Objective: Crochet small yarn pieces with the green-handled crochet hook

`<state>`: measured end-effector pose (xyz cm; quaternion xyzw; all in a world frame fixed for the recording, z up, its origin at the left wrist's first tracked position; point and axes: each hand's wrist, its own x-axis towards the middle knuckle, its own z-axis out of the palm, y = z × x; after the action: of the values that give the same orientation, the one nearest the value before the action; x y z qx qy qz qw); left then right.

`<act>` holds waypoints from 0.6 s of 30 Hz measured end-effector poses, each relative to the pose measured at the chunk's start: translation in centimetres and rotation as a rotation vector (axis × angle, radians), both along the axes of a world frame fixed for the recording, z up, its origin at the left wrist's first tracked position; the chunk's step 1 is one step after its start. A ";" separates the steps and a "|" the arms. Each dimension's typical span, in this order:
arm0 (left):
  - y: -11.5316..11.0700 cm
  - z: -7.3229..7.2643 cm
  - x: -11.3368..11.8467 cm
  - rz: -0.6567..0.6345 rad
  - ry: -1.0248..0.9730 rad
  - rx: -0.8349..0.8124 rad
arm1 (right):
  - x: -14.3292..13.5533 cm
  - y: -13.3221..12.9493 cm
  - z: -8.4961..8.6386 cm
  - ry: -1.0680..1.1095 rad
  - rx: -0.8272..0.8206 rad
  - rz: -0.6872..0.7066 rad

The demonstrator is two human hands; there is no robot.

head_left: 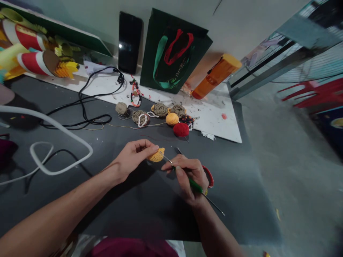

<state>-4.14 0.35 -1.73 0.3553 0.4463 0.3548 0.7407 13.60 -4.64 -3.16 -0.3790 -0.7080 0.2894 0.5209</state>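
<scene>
My left hand pinches a small piece of yellow crochet work between thumb and fingers above the dark table. My right hand is closed around the green handle of a crochet hook. The hook's thin metal tip meets the yellow piece at its right side. A thin metal rod sticks out below the right hand toward the lower right. Partly hidden under that hand lies a tool with a red loop handle, perhaps scissors; a pointed metal tip shows on the hand's far side.
Beyond my hands sit a yellow yarn ball, a red yarn ball and brown crocheted pieces. Behind stand a phone, a dark green gift bag and an orange bottle. Black cable and a white bent tube occupy the left.
</scene>
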 end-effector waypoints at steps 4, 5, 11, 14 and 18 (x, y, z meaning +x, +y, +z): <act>0.0 0.1 -0.1 -0.010 0.003 0.000 | 0.0 0.0 0.0 -0.001 0.003 0.017; 0.0 0.1 -0.1 -0.011 0.002 -0.001 | 0.0 0.0 0.0 0.000 0.003 0.019; -0.1 -0.1 0.0 -0.032 -0.010 0.003 | 0.0 0.1 -0.2 0.005 0.012 0.012; -0.2 -0.1 0.0 -0.022 -0.008 -0.002 | 0.0 0.1 -0.1 -0.010 0.022 0.001; -0.2 0.1 0.0 -0.018 0.003 -0.021 | 0.0 0.1 -0.1 -0.023 0.013 -0.006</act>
<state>-4.16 0.12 -1.58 0.3523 0.4480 0.3430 0.7467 13.62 -4.57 -3.30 -0.3811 -0.7148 0.2787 0.5160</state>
